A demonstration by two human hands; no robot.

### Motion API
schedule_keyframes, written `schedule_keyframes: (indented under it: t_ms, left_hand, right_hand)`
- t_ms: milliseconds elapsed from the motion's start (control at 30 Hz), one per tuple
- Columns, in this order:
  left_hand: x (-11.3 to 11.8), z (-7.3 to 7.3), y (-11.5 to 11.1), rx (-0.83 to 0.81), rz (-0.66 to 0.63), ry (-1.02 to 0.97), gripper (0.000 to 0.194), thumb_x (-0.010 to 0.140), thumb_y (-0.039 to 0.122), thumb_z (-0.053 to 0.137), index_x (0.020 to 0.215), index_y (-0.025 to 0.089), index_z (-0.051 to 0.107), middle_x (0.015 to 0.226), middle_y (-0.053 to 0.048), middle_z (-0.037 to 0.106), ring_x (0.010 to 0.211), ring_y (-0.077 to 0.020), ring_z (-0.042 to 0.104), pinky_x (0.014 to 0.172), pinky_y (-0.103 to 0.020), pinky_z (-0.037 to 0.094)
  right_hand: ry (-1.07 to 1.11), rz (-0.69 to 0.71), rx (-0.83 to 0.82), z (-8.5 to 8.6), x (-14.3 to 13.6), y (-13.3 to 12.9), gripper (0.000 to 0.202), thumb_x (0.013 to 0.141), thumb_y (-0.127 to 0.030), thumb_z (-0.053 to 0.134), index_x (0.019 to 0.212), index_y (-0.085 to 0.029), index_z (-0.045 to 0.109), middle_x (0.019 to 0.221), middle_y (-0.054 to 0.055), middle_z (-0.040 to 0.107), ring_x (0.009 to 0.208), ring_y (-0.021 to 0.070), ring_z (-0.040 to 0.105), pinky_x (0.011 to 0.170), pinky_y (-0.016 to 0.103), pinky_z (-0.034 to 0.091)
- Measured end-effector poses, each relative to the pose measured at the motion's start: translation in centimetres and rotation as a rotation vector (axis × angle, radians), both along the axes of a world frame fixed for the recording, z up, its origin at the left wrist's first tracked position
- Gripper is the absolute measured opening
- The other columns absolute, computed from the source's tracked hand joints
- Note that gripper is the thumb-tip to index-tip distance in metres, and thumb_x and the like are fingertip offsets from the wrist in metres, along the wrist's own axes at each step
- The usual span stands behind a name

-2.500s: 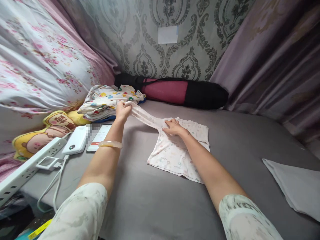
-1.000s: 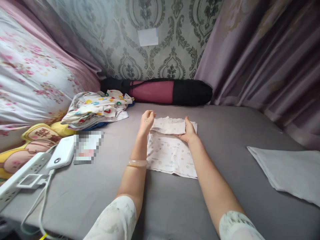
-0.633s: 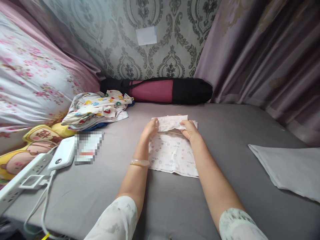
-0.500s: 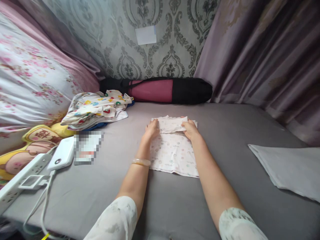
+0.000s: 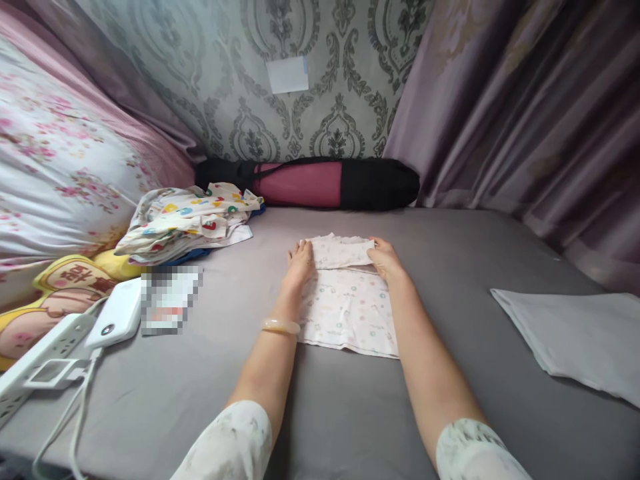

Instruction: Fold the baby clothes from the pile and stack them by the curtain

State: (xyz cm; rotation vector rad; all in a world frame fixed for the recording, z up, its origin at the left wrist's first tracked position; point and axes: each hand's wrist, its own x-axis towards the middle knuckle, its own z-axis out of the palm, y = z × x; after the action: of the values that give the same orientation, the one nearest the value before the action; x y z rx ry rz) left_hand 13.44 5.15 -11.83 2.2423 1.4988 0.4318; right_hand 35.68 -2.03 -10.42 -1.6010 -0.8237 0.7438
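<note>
A small white garment with a fine coloured print lies on the grey bed surface in front of me, its far part folded over toward me. My left hand rests on the left edge of the folded part, fingers stretched out over the cloth. At the opposite side my right hand pinches the right end of that fold, the thumb on top and the fingers behind. The folded layer is slightly raised near the right hand. A pale bangle circles my left wrist.
A pile of folded clothes sits at the left, near a power strip, a white power bank with cables and a blurred packet. A black and pink long bag lies along the wall. White folded fabric is at the right.
The folded-over layer lies a little flatter and smoother. Both hands remain at its two ends, the left fingers looking more spread. The view has shifted slightly.
</note>
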Motion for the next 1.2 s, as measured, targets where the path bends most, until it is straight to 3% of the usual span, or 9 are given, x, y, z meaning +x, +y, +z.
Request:
schedule_keyframes:
  t_ms: [133,267,400,500,567,667,800,967,1200]
  left_hand:
    - [-0.1,0.8,-0.4,-0.012,-0.015,0.037,0.060,0.088,0.015,0.033,0.148,0.016,0.036,0.158,-0.013,0.027,0.148,-0.0295,0.017,0.118,-0.055,0.012]
    - [0.0,2.9,-1.1,-0.013,-0.004,0.040,0.057,0.090,0.015,0.031,0.147,0.016,0.035,0.158,-0.013,0.027,0.148,-0.0300,0.015,0.117,-0.058,0.011]
    - [0.9,4.8,-2.0,0.043,-0.017,0.048,0.051,0.092,0.015,0.030,0.143,0.015,0.039,0.156,-0.014,0.031,0.147,-0.0310,0.019,0.116,-0.058,0.014]
    - [2.5,5.4,-3.0,0.060,-0.080,0.062,0.048,0.093,0.015,0.030,0.140,0.016,0.042,0.153,-0.014,0.037,0.145,-0.0276,0.025,0.116,-0.053,0.019]
    - [3.6,5.4,-3.9,0.062,-0.147,0.091,0.049,0.092,0.013,0.031,0.139,0.016,0.042,0.152,-0.013,0.038,0.145,-0.0250,0.026,0.117,-0.050,0.021]
    - [4.9,5.2,-5.2,0.057,-0.205,0.176,0.052,0.087,0.008,0.035,0.139,0.013,0.041,0.152,-0.015,0.038,0.145,-0.0258,0.026,0.118,-0.050,0.019]
    - [4.9,4.9,-5.5,0.092,-0.142,0.237,0.048,0.089,0.012,0.037,0.136,0.006,0.041,0.150,-0.020,0.039,0.144,-0.0303,0.026,0.117,-0.050,0.018]
    - [4.1,3.6,-4.2,0.125,-0.094,0.212,0.043,0.093,0.015,0.033,0.133,0.006,0.044,0.150,-0.020,0.040,0.143,-0.0309,0.029,0.116,-0.047,0.022]
    - [4.0,1.7,-3.4,0.163,-0.092,0.181,0.044,0.098,0.025,0.029,0.137,0.008,0.043,0.152,-0.018,0.037,0.143,-0.0299,0.030,0.116,-0.044,0.024]
  right_hand:
    - [0.115,-0.003,-0.050,1.2,0.2,-1.1,0.067,0.057,-0.002,0.047,0.123,-0.010,0.055,0.095,0.010,0.073,0.078,0.0188,0.070,0.080,0.034,0.054]
    - [0.046,0.019,-0.083,1.9,0.2,-1.5,0.068,0.058,0.000,0.047,0.125,-0.008,0.055,0.107,0.014,0.071,0.090,0.0203,0.070,0.084,0.034,0.053]
    - [-0.176,-0.023,-0.171,2.4,0.2,-1.2,0.063,0.065,0.000,0.047,0.126,-0.010,0.057,0.121,0.016,0.066,0.110,0.0213,0.064,0.094,0.034,0.050]
    - [-0.457,-0.062,-0.252,2.9,-0.5,-1.2,0.054,0.074,-0.003,0.048,0.127,-0.011,0.059,0.125,0.016,0.064,0.117,0.0245,0.060,0.102,0.038,0.044]
    - [-0.626,-0.028,-0.247,3.2,-1.5,-1.3,0.051,0.079,-0.005,0.047,0.129,-0.010,0.058,0.129,0.017,0.061,0.122,0.0251,0.056,0.106,0.038,0.040]
    - [-0.776,0.168,-0.160,3.2,-3.7,-1.4,0.051,0.082,-0.004,0.040,0.131,-0.011,0.055,0.134,0.015,0.057,0.127,0.0201,0.050,0.110,0.033,0.034]
    - [-0.901,0.422,-0.124,2.5,-6.4,-1.6,0.050,0.088,-0.006,0.034,0.135,-0.011,0.052,0.142,0.013,0.050,0.135,0.0185,0.041,0.115,0.036,0.027]
    - [-1.007,0.498,-0.238,1.8,-7.7,-2.0,0.050,0.097,-0.018,0.026,0.145,-0.012,0.041,0.156,0.010,0.033,0.146,0.0208,0.021,0.119,0.043,0.013]
    - [-1.042,0.472,-0.327,1.5,-8.0,-2.1,0.055,0.098,-0.026,0.022,0.151,-0.013,0.033,0.158,0.004,0.027,0.147,0.0191,0.017,0.119,0.041,0.009]
